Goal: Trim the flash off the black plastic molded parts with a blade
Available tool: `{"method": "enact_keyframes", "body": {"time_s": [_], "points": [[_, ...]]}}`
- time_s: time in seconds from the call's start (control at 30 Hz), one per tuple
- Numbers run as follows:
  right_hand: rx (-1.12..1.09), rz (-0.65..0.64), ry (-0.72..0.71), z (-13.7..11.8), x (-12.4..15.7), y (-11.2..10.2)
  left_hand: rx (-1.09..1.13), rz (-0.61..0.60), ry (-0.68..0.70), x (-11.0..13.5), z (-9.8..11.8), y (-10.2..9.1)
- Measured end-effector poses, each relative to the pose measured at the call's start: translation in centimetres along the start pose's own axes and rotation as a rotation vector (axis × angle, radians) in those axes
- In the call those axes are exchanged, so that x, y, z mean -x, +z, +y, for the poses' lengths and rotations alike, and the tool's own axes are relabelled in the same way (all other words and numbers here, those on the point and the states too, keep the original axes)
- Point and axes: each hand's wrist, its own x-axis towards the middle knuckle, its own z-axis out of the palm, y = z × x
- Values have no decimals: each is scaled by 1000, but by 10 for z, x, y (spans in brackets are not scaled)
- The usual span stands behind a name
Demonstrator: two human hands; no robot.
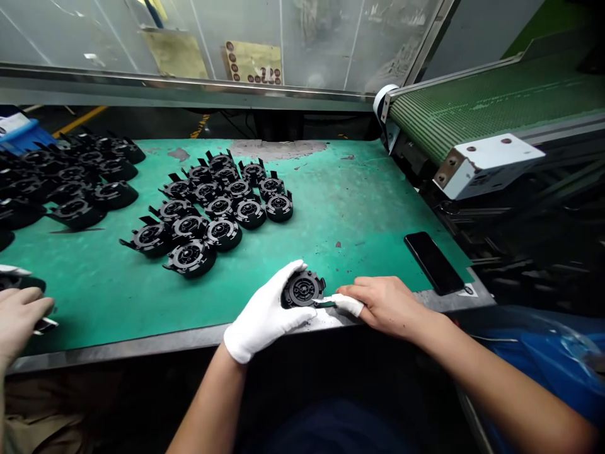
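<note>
My left hand [267,312], in a white glove, is closed around a round black plastic part [304,288] with ribs and clips on its rim. The part sits at the table's front edge, its ribbed face turned up. On the other side, my right hand [385,304] is bare apart from a white covering on the thumb. Its fingers pinch a small thin blade [325,300], whose tip points at the part's lower right rim. Whether the tip touches the rim is hard to make out. The blade's handle is hidden by the fingers.
Several similar black parts [220,233] stand grouped on the green tabletop [331,183], with more at far left. A black phone [435,261] lies at right, below a green conveyor [472,104]. A co-worker's hand [21,315] is at the left edge.
</note>
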Motion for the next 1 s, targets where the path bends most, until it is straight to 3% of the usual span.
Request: {"method": "enact_keyframes", "body": {"time_s": [0.2, 0.4, 0.63, 0.77, 0.83, 0.93, 1.0], "points": [[71, 23, 67, -4, -4, 2, 1, 55, -24, 3, 4, 5], [-15, 78, 133, -5, -7, 11, -53, 120, -65, 3, 15, 10], [12, 84, 150, -7, -26, 10, -67, 188, -107, -7, -28, 18], [-95, 115, 159, -9, -8, 14, -69, 206, -77, -4, -18, 23], [-197, 133, 141, -10, 8, 16, -52, 297, -59, 2, -2, 31], [-372, 135, 122, -8, 28, 20, 34, 549, -84, 11, 17, 51], [-489, 115, 130, -6, 35, 24, 16, 609, -102, 15, 20, 62]]}}
